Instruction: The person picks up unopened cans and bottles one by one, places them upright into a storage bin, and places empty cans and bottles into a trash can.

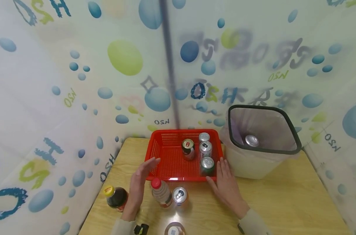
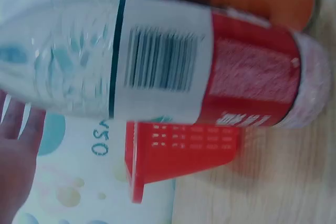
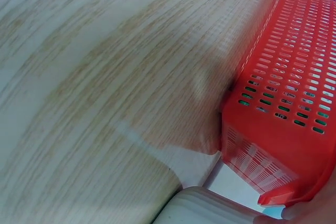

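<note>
Head view: red basket (image 1: 172,164) between the two hands (image 1: 137,183) (image 1: 227,186)

Basket (image 1: 170,163): glowing red
Clear bottle's cap (image 1: 156,183): showing red
Bin rim (image 1: 266,150): showing black
Backdrop (image 1: 125,58): sporting blue, green spots

The head camera looks forward and down over the counter (image 1: 277,202) from above. The left wrist's view, turned sideways, sits very close to a bottle (image 2: 163,56); the right's, tilted, nears an outer corner of the red basket (image 1: 170,163). All three share the basket.
</note>
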The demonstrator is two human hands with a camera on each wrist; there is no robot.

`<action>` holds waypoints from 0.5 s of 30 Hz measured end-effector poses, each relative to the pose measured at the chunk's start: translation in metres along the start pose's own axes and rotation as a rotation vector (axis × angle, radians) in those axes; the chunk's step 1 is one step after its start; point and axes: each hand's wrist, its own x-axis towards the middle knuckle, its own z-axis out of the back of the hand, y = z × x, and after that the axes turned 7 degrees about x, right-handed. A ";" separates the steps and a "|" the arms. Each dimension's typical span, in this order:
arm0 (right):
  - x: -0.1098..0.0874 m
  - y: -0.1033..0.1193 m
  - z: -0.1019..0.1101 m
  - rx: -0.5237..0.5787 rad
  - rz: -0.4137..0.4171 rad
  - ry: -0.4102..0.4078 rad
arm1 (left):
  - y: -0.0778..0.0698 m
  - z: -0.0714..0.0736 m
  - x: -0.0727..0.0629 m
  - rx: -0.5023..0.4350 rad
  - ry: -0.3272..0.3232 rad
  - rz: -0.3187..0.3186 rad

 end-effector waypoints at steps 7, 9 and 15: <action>0.001 0.002 0.002 0.015 -0.004 0.010 | 0.002 -0.008 -0.018 -0.043 0.146 0.027; 0.001 0.002 0.002 0.017 -0.009 0.014 | 0.007 -0.010 -0.023 -0.019 0.148 0.056; 0.000 0.002 0.002 0.018 -0.020 0.026 | 0.021 -0.018 -0.034 0.078 0.093 0.136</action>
